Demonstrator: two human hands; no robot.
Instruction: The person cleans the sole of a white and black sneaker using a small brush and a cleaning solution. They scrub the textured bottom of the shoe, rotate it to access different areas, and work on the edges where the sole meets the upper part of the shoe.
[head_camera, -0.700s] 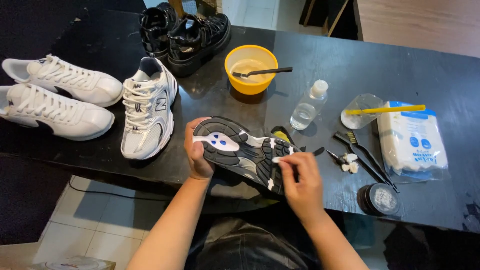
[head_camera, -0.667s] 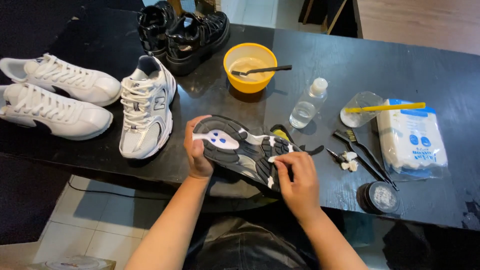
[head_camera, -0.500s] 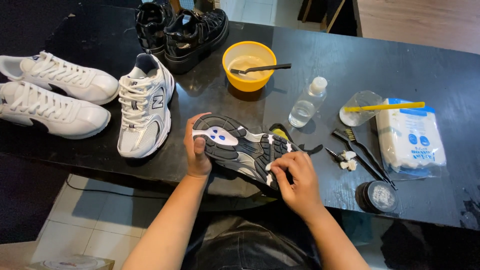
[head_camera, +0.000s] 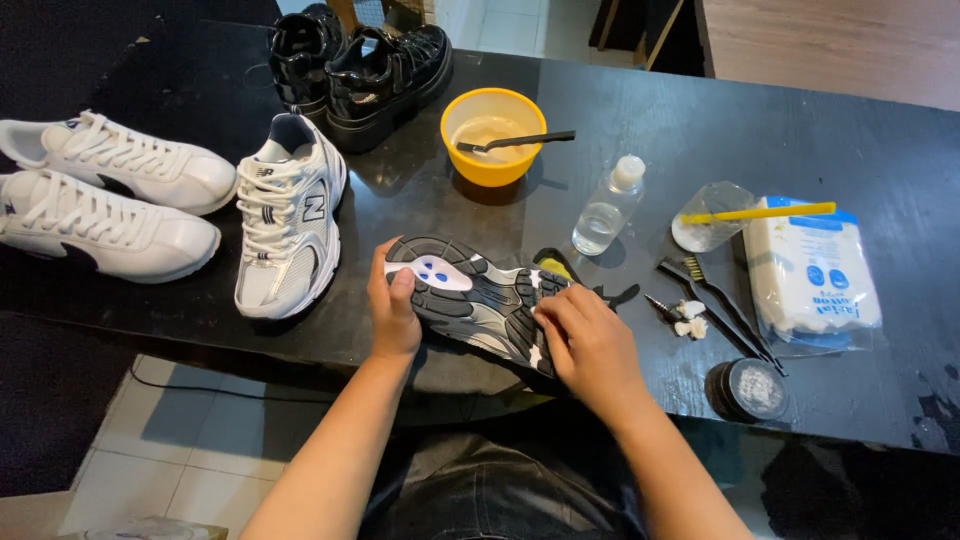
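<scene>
A sneaker (head_camera: 475, 295) lies sole-up at the near edge of the black table (head_camera: 800, 130), its tread grey, black and white with blue dots. My left hand (head_camera: 392, 312) grips its toe end, thumb on the sole. My right hand (head_camera: 590, 345) presses on the heel end of the sole with fingers bent; whether it holds a small wipe or cloth is hidden. Its matching white and silver sneaker (head_camera: 288, 225) stands upright just to the left.
Two white sneakers (head_camera: 110, 205) lie far left, black shoes (head_camera: 360, 60) at the back. A yellow bowl (head_camera: 492, 135) holds a brush. A clear bottle (head_camera: 607, 208), plastic cup with yellow stick (head_camera: 715, 215), cotton pack (head_camera: 812, 265), small brushes (head_camera: 715, 305) and a round tin (head_camera: 748, 388) sit right.
My right hand has shifted slightly across the heel part of the sole, rubbing it. The left hand keeps its grip and the shoe has barely moved.
</scene>
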